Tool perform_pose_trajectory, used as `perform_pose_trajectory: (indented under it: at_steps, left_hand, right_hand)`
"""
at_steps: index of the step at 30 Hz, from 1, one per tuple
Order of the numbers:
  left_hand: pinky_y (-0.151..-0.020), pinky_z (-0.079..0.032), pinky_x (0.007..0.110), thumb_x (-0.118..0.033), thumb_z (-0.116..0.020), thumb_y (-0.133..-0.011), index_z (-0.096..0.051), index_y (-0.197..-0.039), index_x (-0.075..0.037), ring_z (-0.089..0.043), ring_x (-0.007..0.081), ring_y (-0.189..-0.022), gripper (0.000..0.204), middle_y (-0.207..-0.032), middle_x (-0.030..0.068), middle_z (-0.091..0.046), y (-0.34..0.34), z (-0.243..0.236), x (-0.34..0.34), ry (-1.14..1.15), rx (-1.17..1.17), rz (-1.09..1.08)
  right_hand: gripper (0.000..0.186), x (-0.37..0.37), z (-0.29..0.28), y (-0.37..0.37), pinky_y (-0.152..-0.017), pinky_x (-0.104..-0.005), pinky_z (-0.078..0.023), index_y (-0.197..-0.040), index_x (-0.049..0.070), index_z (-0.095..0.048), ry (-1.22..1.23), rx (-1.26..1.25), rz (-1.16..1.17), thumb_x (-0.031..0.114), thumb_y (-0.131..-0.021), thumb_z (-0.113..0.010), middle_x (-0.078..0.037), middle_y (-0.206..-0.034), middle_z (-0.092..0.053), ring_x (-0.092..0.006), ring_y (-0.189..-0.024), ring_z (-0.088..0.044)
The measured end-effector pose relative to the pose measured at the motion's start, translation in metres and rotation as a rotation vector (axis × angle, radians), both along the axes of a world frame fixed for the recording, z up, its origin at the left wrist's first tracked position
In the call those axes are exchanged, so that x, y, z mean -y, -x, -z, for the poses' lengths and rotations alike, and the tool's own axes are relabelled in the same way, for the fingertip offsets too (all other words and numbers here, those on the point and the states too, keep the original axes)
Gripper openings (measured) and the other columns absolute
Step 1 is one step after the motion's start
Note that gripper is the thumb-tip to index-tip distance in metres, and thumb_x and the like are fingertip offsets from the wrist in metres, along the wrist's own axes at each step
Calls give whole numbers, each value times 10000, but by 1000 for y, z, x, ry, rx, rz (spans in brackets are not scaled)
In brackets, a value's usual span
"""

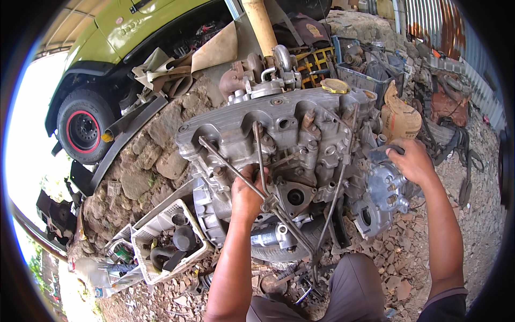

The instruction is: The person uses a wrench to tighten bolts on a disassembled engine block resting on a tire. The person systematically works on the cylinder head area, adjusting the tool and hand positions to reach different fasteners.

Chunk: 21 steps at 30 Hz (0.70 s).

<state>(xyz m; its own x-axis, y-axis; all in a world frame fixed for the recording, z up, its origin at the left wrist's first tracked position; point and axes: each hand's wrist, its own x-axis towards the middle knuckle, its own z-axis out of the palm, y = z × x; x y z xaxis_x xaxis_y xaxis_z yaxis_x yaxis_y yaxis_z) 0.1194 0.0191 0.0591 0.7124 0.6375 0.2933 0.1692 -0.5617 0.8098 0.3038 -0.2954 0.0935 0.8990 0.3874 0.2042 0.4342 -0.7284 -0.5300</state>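
Note:
A grey metal engine (295, 134) fills the middle, with several bent metal pipes (332, 198) across its front. My left hand (248, 190) reaches into the engine's left front among the pipes; its fingertips are partly hidden, and I cannot make out what they grip. My right hand (410, 163) is closed on a small dark grey object (391, 150), too unclear to name, just above a grey pump-like housing (383, 188) at the engine's right end. A yellow cap (335, 85) sits on the engine's top.
A white crate of parts (150, 241) stands lower left, beside a stone wall (158, 139). A green vehicle (123, 24) is behind. A grey bin (365, 72), paper sack (399, 121) and corrugated sheet (485, 91) are at right. A tyre (271, 255) lies under the engine, on rubble.

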Motion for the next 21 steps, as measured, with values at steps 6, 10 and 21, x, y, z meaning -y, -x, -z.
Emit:
perform_pose_trajectory:
  at_steps: [6,10,21]
  left_hand:
    - [-587,-446,255,-211,-576,-958,-674,-979,2,-580,98,-647,236,-740,40,-670,2,-1,9,237,62,-21]
    - [-565,-451,223,-230,-593,-962,-666,-1029,-28,-576,82,-629,226,-776,24,-664,2,10,0,672,365,62]
    - [-516,-420,228,-282,-636,-939,-655,-952,-65,-532,94,-581,218,-789,29,-679,14,41,51,1082,402,-33]
  right_hand:
    - [374,-2,-3,4,-884,-411,-473,-1051,-27,-676,0,-5,21,264,-819,-635,-255,-995,-670,-400,-979,-635]
    - [376,-1,-1,3,-890,-411,-472,-1054,-25,-676,-16,9,6,266,-819,-637,-251,-994,-672,-399,-982,-636]
    - [365,0,1,1,-859,-413,-491,-1070,26,-685,-12,-2,6,292,-825,-635,-221,-977,-689,-377,-965,-653]
